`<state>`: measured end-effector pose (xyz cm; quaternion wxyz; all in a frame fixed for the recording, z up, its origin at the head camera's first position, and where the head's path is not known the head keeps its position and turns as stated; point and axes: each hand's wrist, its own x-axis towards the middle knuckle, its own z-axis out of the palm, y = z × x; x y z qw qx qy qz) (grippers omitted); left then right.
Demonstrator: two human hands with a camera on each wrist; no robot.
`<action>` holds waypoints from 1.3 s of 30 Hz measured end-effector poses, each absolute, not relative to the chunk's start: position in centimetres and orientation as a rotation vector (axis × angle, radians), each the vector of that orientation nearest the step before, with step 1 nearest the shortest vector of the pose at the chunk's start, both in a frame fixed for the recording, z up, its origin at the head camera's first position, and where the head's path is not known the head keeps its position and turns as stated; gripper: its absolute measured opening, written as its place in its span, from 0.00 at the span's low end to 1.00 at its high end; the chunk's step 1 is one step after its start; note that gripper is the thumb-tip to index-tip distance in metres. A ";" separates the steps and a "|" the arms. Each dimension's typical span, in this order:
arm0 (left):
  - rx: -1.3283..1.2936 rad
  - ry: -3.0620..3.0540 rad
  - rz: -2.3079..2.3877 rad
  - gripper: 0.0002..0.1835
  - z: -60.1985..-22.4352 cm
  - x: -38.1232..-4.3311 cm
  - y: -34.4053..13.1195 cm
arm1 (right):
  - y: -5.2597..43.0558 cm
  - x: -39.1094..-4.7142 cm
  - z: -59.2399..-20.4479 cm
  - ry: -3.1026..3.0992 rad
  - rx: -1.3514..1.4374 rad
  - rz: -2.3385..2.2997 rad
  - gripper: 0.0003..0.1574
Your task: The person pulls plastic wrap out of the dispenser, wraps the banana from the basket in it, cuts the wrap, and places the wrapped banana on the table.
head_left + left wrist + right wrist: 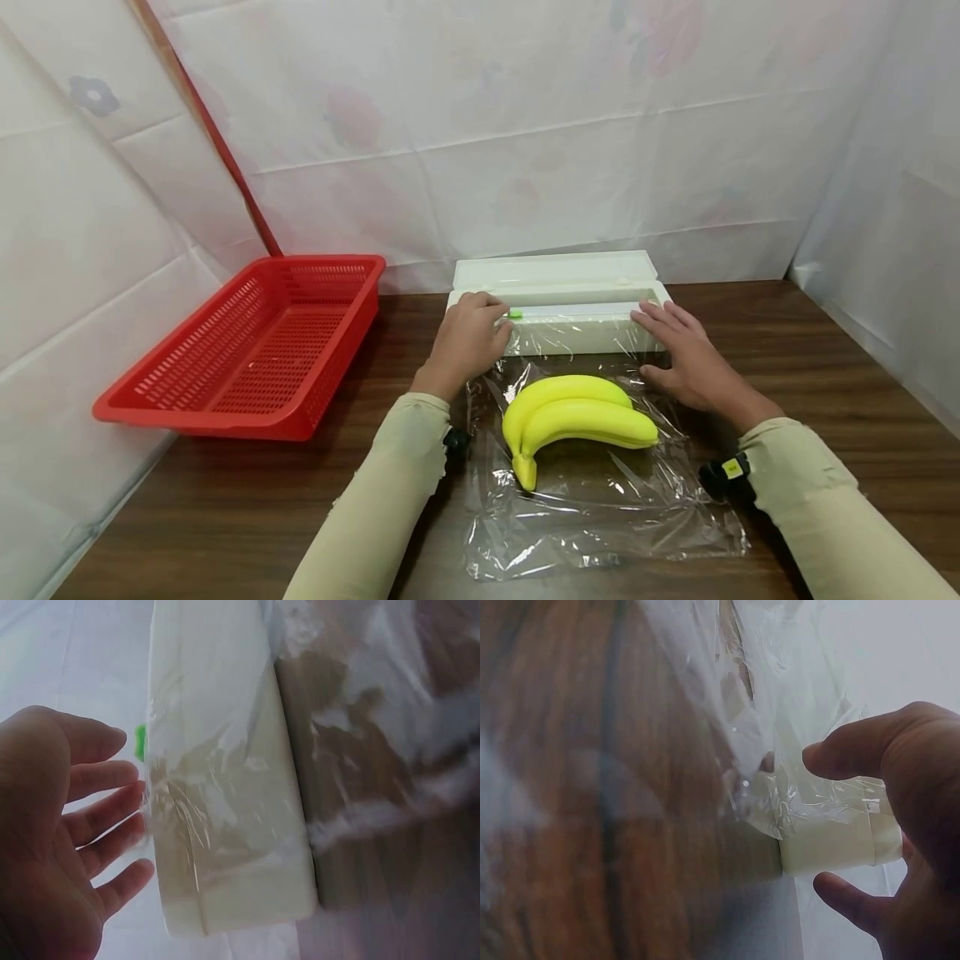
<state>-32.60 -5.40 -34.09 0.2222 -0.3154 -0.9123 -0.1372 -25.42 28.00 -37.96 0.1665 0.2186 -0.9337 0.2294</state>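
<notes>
A white cling film dispenser box (573,337) stands at the back of the table with its lid (555,270) tipped back. A green slider (515,314) sits on the cutter bar along its front edge. Clear plastic wrap (600,533) runs from the box toward me over the table. On the wrap lies a bunch of yellow bananas (581,417), stem to the lower left. My left hand (467,343) has its fingertips at the box's left top edge beside the slider. With fingers extended, my right hand (686,358) rests on the box's right end.
To the left stands a red plastic basket (300,431) with slotted walls. A white patterned sheet (487,125) hangs behind the dark wood table (225,517) and on both sides.
</notes>
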 end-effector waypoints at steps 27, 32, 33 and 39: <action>-0.987 -2.587 -0.477 0.18 -34.5 -33.4 -5.7 | 27.9 -25.9 -38.0 -2.684 0.605 0.634 0.51; -0.909 -2.601 -0.431 0.16 -34.2 -33.5 -5.1 | 27.8 -25.9 -38.1 -2.655 0.630 0.663 0.50; -0.901 -2.611 -0.405 0.16 -34.1 -33.5 -5.0 | 27.8 -25.9 -38.1 -2.650 0.631 0.666 0.50; -0.845 -2.643 -0.291 0.15 -34.0 -33.7 -4.5 | 27.8 -26.1 -38.1 -2.641 0.635 0.655 0.49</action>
